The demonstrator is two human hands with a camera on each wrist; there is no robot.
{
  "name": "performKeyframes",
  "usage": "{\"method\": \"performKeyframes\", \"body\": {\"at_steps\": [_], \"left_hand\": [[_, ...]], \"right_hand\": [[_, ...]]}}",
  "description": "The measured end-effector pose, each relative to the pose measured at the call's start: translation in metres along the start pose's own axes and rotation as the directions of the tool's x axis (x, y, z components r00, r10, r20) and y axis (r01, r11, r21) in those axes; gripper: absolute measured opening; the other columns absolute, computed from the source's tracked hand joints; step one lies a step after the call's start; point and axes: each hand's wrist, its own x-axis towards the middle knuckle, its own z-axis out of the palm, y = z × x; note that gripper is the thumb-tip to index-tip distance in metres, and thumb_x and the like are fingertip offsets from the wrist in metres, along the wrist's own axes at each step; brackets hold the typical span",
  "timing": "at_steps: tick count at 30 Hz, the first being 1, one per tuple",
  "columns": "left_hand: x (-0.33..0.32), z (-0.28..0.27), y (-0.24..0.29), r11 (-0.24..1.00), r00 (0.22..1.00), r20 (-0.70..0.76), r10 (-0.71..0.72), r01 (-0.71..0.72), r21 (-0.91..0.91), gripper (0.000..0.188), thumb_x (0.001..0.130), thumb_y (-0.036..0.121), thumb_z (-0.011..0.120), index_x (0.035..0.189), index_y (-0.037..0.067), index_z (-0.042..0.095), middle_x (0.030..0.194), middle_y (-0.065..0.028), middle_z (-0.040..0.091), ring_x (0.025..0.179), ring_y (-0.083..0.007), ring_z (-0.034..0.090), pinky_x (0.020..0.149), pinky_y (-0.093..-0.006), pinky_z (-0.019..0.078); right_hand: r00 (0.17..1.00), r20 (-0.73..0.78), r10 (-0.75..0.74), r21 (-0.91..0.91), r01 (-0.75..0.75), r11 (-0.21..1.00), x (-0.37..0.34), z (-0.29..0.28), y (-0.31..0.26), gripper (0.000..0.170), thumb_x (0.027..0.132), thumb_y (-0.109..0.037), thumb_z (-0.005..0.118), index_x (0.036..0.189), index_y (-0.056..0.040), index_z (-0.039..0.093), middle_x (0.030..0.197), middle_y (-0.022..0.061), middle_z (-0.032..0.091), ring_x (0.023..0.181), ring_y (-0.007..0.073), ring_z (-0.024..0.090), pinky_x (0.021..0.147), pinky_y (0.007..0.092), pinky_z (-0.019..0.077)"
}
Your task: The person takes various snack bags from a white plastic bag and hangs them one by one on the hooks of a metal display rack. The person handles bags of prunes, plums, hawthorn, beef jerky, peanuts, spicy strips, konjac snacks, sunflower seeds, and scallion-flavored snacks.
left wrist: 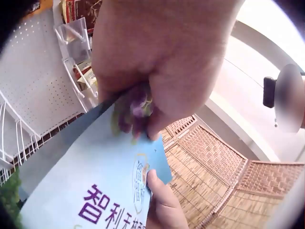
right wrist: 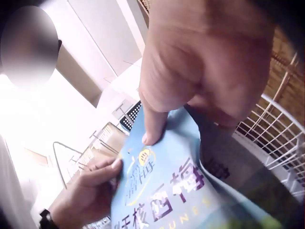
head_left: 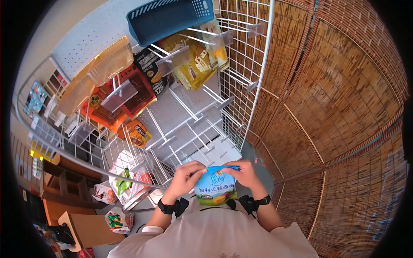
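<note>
A light-blue pouch of prunes (head_left: pixel 215 191) with a green lower edge is held upright before the person's chest, its printed front toward the head camera. The left hand (head_left: pixel 188 176) pinches its top left corner, thumb over the front. At the top right corner the right hand (head_left: pixel 246 175) pinches it in the same way. Close up in the left wrist view, the left thumb presses the pouch (left wrist: pixel 81 167) near a purple fruit picture. In the right wrist view the right thumb lies above the round logo, and the pouch front (right wrist: pixel 162 186) bulges slightly. The fingers behind are mostly hidden.
Ahead stands a white wire rack with bare hooks (head_left: pixel 193 116) and hanging snack bags, among them a yellow bag (head_left: pixel 193 71) and a red bag (head_left: pixel 140 92). A blue basket (head_left: pixel 167 23) sits above. Woven screens (head_left: pixel 344 94) stand right; plastic bags (head_left: pixel 118 219) lie lower left.
</note>
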Motion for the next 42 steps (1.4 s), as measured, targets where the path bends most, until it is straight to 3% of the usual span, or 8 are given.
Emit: {"method": "performKeyframes", "body": {"at_steps": [4, 6, 9, 17, 23, 26, 30, 42], "left_hand": [[0.03, 0.0, -0.019, 0.918, 0.947, -0.194, -0.254, 0.173, -0.357, 0.012, 0.084, 0.004, 0.061, 0.095, -0.001, 0.062, 0.088, -0.005, 0.063, 0.073, -0.0129, 0.058, 0.064, -0.0278, 0.0468], [0.047, 0.005, -0.034, 0.67, 0.881, -0.253, -0.4, 0.093, -0.736, 0.017, 0.083, 0.007, 0.064, 0.099, 0.001, 0.062, 0.091, -0.0016, 0.062, 0.077, -0.0089, 0.056, 0.066, -0.0256, 0.0464], [0.04, 0.021, -0.099, 0.664, 0.904, -0.071, -0.421, 0.254, -0.703, 0.02, 0.083, 0.012, 0.067, 0.1, 0.002, 0.064, 0.091, -0.0025, 0.062, 0.081, -0.0073, 0.055, 0.068, -0.0233, 0.0452], [0.037, 0.06, -0.12, 0.67, 0.678, -0.356, -0.643, 0.272, -0.691, 0.03, 0.089, 0.027, 0.062, 0.1, 0.0, 0.067, 0.082, 0.0019, 0.065, 0.072, -0.0038, 0.055, 0.064, -0.0217, 0.0454], [0.003, 0.044, -0.127, 0.637, 0.547, -0.468, -0.694, 0.164, -0.753, 0.028, 0.089, 0.025, 0.061, 0.102, 0.001, 0.066, 0.085, 0.0001, 0.065, 0.074, -0.0053, 0.056, 0.066, -0.0227, 0.0461], [-0.007, 0.025, -0.13, 0.692, 0.405, -0.598, -0.692, 0.134, -0.71, 0.025, 0.087, 0.021, 0.063, 0.098, 0.0, 0.066, 0.083, -0.0013, 0.065, 0.072, -0.0056, 0.057, 0.063, -0.0222, 0.0466], [-0.012, -0.006, -0.126, 0.757, 0.362, -0.677, -0.641, 0.148, -0.637, 0.022, 0.085, 0.019, 0.066, 0.093, -0.001, 0.067, 0.077, -0.0002, 0.064, 0.066, -0.0053, 0.056, 0.06, -0.0218, 0.0461], [-0.002, -0.053, -0.144, 0.827, 0.602, -0.598, -0.528, 0.206, -0.523, 0.019, 0.084, 0.018, 0.065, 0.09, 0.0, 0.069, 0.073, 0.0023, 0.063, 0.066, -0.0022, 0.052, 0.059, -0.0203, 0.044]], "right_hand": [[0.996, -0.078, 0.043, -0.073, -0.049, 0.996, 0.042, -0.001, 0.008, 0.021, 0.081, -0.014, 0.068, 0.094, 0.0026, 0.067, 0.078, 0.0058, 0.067, 0.072, 0.0063, 0.058, 0.064, 0.0227, 0.0475], [0.994, -0.057, 0.091, 0.01, -0.091, 0.996, 0.053, -0.002, 0.021, 0.02, 0.082, -0.014, 0.068, 0.094, 0.0025, 0.067, 0.078, 0.0051, 0.067, 0.072, 0.0059, 0.058, 0.064, 0.0223, 0.0473], [0.99, -0.02, 0.143, 0.105, -0.14, 0.985, 0.073, -0.006, 0.051, 0.019, 0.084, -0.015, 0.066, 0.094, 0.0023, 0.067, 0.08, 0.0022, 0.067, 0.072, 0.005, 0.057, 0.064, 0.0218, 0.047], [0.926, 0.249, 0.282, 0.219, -0.338, 0.916, 0.127, -0.009, 0.099, 0.021, 0.084, -0.013, 0.066, 0.097, 0.0025, 0.065, 0.088, 0.003, 0.066, 0.078, 0.0067, 0.059, 0.07, 0.0232, 0.0484], [0.735, 0.6, 0.317, 0.009, -0.402, 0.915, 0.171, 0.036, 0.103, 0.02, 0.081, -0.016, 0.069, 0.091, 0.0014, 0.067, 0.083, 0.0014, 0.066, 0.073, 0.0071, 0.058, 0.065, 0.0239, 0.0475], [0.755, 0.606, 0.252, 0.045, -0.348, 0.936, 0.187, 0.07, 0.103, 0.019, 0.081, -0.017, 0.069, 0.087, 0.0013, 0.068, 0.079, 0.0004, 0.065, 0.069, 0.006, 0.057, 0.061, 0.0234, 0.0461], [0.77, 0.607, 0.198, 0.043, -0.281, 0.959, 0.199, 0.096, 0.099, 0.019, 0.08, -0.018, 0.07, 0.083, 0.0009, 0.068, 0.075, -0.0009, 0.064, 0.066, 0.0042, 0.054, 0.058, 0.0224, 0.0442], [0.883, 0.46, 0.089, 0.163, -0.182, 0.97, 0.206, 0.104, 0.085, 0.013, 0.081, -0.008, 0.066, 0.09, 0.0022, 0.069, 0.077, -0.0002, 0.066, 0.07, 0.0033, 0.054, 0.062, 0.0204, 0.0444]]}}
